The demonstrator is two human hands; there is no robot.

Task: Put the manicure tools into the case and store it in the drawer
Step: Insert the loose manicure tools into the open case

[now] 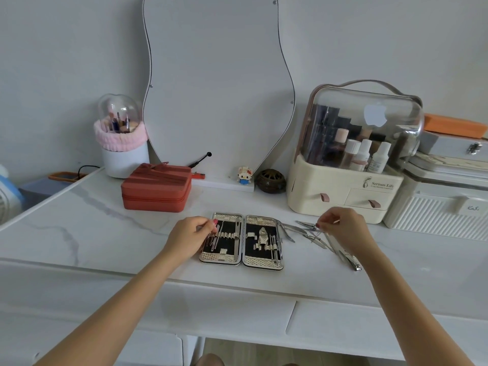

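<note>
An open silver manicure case (240,262) lies flat on the white marble dresser top, with several metal tools held in its black lining. My left hand (188,237) sits at the case's left edge, its fingers curled round a thin metal tool (213,235) in the left half. To the right of the case lies a loose pile of steel manicure tools (309,233): nippers, scissors and clippers. My right hand (343,228) hovers over that pile and pinches a small tool between thumb and fingertips. Closed white drawer fronts (340,326) run under the tabletop edge.
A red zip box (155,190) stands behind the case on the left. A cream cosmetic organiser (340,188) with small drawers stands back right, beside white ribbed boxes (435,207). A brush holder (122,143), a wavy mirror (219,83), a toy figure (244,175) and a dark burner (271,180) line the wall.
</note>
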